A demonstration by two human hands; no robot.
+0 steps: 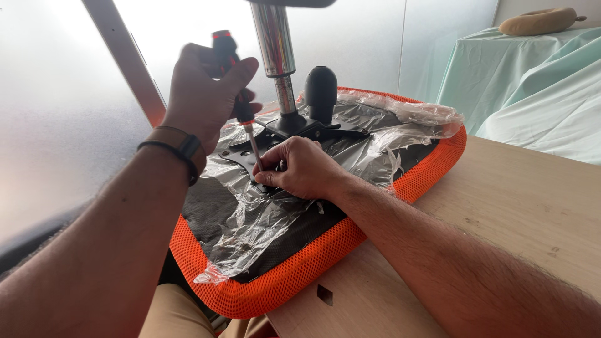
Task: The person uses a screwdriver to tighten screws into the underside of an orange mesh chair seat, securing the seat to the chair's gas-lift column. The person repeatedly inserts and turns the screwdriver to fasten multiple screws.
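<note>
An orange mesh chair seat (294, 275) lies upside down on a wooden table (519, 206), its dark underside covered in crinkled clear plastic (263, 219). A black metal bracket (313, 130) with a chrome gas cylinder (275, 44) stands on it. My left hand (203, 94) grips a black and red screwdriver (235, 81), held upright with its tip down on the bracket plate. My right hand (300, 169) pinches the screwdriver shaft near the tip, fingers closed around something small I cannot make out.
A black knob (320, 91) rises beside the cylinder. Behind the seat is a frosted window with a slanted frame bar (125, 59). At the right stands furniture under pale green sheets (532, 81), with a tan neck pillow (539, 21) on top.
</note>
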